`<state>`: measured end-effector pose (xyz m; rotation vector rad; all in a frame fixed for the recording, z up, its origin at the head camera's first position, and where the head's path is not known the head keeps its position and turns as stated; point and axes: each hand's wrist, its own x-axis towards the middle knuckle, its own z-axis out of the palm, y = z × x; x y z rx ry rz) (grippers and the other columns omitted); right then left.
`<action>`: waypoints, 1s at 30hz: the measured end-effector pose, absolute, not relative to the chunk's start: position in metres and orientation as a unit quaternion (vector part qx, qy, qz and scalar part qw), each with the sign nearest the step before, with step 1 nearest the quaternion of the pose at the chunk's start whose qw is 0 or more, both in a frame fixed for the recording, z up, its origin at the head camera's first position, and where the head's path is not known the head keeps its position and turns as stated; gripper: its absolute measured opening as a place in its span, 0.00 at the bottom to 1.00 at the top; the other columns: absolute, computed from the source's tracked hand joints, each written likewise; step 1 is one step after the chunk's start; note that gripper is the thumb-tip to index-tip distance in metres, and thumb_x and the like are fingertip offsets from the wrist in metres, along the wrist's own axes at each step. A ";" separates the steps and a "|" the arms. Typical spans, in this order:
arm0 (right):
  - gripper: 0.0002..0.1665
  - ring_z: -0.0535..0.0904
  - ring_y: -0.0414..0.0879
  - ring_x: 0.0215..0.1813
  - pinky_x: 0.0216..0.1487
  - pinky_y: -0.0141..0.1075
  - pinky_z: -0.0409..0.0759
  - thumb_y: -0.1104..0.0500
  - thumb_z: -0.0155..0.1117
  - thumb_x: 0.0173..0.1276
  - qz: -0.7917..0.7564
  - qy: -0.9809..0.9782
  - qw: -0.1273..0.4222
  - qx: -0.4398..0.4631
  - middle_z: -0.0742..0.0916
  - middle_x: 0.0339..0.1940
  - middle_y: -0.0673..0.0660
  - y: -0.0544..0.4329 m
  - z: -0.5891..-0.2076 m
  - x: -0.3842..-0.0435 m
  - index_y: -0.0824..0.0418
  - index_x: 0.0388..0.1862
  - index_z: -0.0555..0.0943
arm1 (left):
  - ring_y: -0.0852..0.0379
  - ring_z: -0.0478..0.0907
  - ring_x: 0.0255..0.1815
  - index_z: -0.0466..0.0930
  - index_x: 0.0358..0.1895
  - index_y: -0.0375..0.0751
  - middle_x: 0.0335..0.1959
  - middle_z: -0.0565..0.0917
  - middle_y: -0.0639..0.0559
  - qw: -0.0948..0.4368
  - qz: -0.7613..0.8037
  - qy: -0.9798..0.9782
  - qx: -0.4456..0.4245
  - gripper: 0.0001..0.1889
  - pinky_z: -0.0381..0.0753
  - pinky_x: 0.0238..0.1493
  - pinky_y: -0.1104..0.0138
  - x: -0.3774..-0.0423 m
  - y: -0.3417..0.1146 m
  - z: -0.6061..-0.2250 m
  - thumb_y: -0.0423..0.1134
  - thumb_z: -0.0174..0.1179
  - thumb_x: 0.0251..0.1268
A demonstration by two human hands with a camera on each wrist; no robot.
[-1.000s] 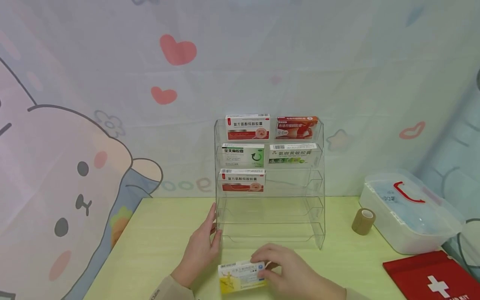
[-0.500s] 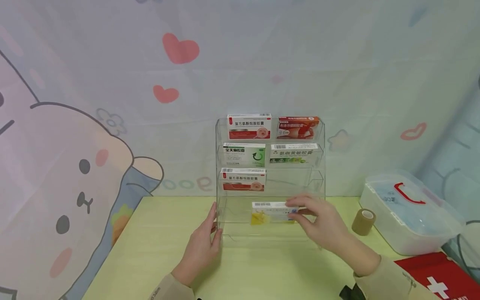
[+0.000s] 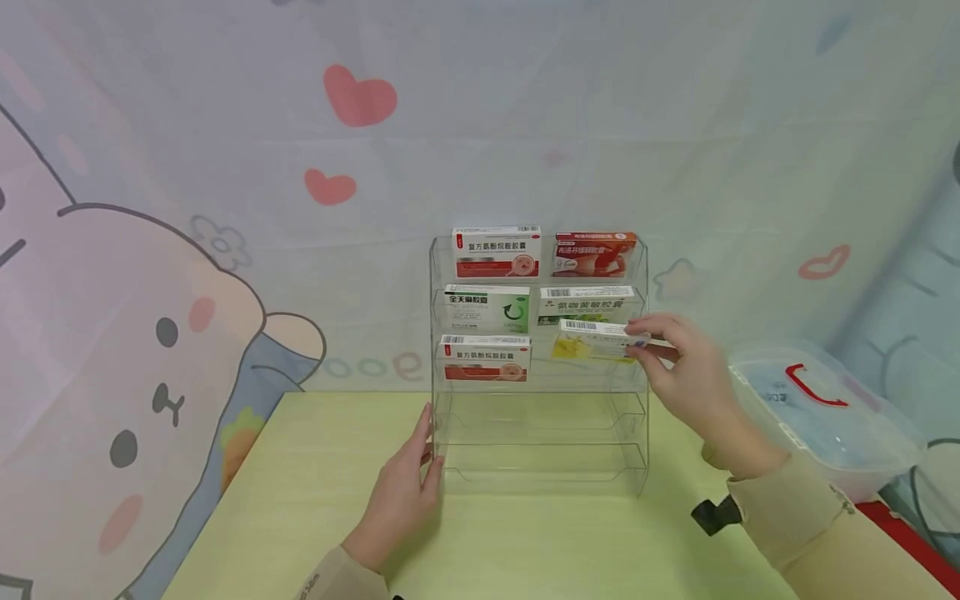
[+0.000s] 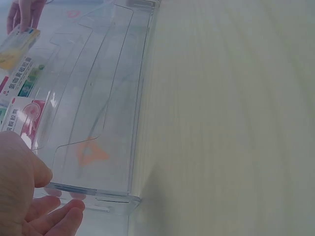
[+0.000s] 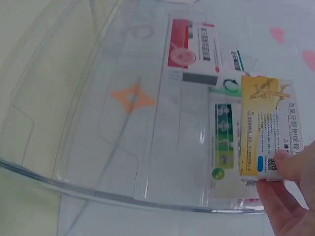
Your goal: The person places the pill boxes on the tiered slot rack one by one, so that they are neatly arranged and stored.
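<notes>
My right hand [image 3: 688,371] pinches a white and yellow medicine box [image 3: 596,340] by its right end. It holds the box, slightly tilted, in front of the right half of the third tier of a clear tiered display rack [image 3: 540,446]. In the right wrist view the yellow box [image 5: 269,125] overlaps a green and white box [image 5: 224,142] on the tier above. To its left on the third tier sits a red and white box [image 3: 483,360]. My left hand [image 3: 397,492] grips the rack's lower left side, thumb and fingers on either side of the panel in the left wrist view.
The upper two tiers hold a red and white box [image 3: 497,252], a red box [image 3: 594,255], a green and white box [image 3: 487,308] and another white box [image 3: 588,302]. At right stands a lidded plastic case [image 3: 832,417]; a tan roll [image 3: 711,455] is partly hidden behind my right arm.
My right hand has lifted the yellow and white box from low in front of the rack up to the third tier and rightward. My left hand has stayed at the rack's side.
</notes>
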<state>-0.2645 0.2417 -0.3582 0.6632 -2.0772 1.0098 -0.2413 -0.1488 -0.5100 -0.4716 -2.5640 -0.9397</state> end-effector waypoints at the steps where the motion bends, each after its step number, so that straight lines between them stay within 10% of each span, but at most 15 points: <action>1: 0.17 0.87 0.32 0.54 0.56 0.11 0.80 0.79 0.74 0.66 0.383 -0.812 0.364 0.249 0.89 0.55 0.65 0.243 -0.357 -0.267 0.69 0.52 0.89 | 0.40 0.92 0.62 0.50 0.91 0.39 0.78 0.79 0.34 0.184 -0.334 -0.909 -0.167 0.43 0.91 0.63 0.50 -0.242 -0.149 -0.510 0.32 0.63 0.80; 6: 0.14 0.89 0.56 0.56 0.57 0.13 0.82 0.77 0.74 0.69 0.338 -0.841 0.359 0.225 0.89 0.56 0.63 0.245 -0.357 -0.279 0.67 0.51 0.89 | 0.41 0.92 0.62 0.51 0.91 0.39 0.78 0.79 0.34 0.185 -0.333 -0.909 -0.167 0.43 0.91 0.64 0.50 -0.242 -0.149 -0.512 0.32 0.63 0.80; 14: 0.13 0.90 0.61 0.57 0.56 0.57 0.93 0.73 0.72 0.73 0.275 -0.890 0.305 0.198 0.89 0.58 0.61 0.243 -0.364 -0.288 0.62 0.52 0.89 | 0.41 0.92 0.61 0.51 0.91 0.39 0.78 0.79 0.34 0.184 -0.332 -0.910 -0.167 0.43 0.91 0.64 0.49 -0.241 -0.149 -0.511 0.32 0.63 0.80; 30: 0.12 0.91 0.63 0.54 0.53 0.59 0.91 0.67 0.71 0.76 0.243 -0.925 0.248 0.157 0.89 0.58 0.63 0.228 -0.375 -0.290 0.60 0.55 0.89 | 0.41 0.92 0.60 0.51 0.91 0.39 0.78 0.79 0.34 0.190 -0.326 -0.911 -0.167 0.44 0.91 0.64 0.48 -0.242 -0.148 -0.512 0.32 0.64 0.80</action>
